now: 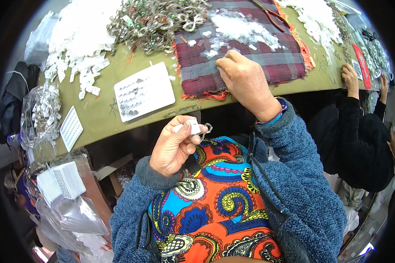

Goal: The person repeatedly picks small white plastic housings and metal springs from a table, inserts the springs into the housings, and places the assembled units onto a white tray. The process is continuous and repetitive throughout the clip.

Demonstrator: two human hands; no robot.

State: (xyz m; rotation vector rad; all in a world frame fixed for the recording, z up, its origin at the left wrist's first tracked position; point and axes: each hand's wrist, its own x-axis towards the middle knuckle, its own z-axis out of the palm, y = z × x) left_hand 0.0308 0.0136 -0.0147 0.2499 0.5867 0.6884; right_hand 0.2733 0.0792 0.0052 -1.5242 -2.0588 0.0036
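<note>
My left hand (173,147) is closed in front of my body, pinching a small white card (193,127) between thumb and fingers. By its fingertips shows a small shiny ring-shaped piece (208,127). Over the near part of a plaid cloth (197,79), my right hand (245,83) is closed with its fingertips bent down; what they hold, if anything, is hidden. Beyond it, a loose heap of small clear plastic pieces (243,30) lies on the cloth. Left of the cloth sits a white tray (162,83) with rows of small metallic pieces.
At the back left are a pile of white cards (81,30) and a tangle of wire-like rings (158,22). Red-handled pliers (272,17) lie on the cloth. A second white panel (71,128) rests near the table's left edge. Another person's hand (350,80) is at the right.
</note>
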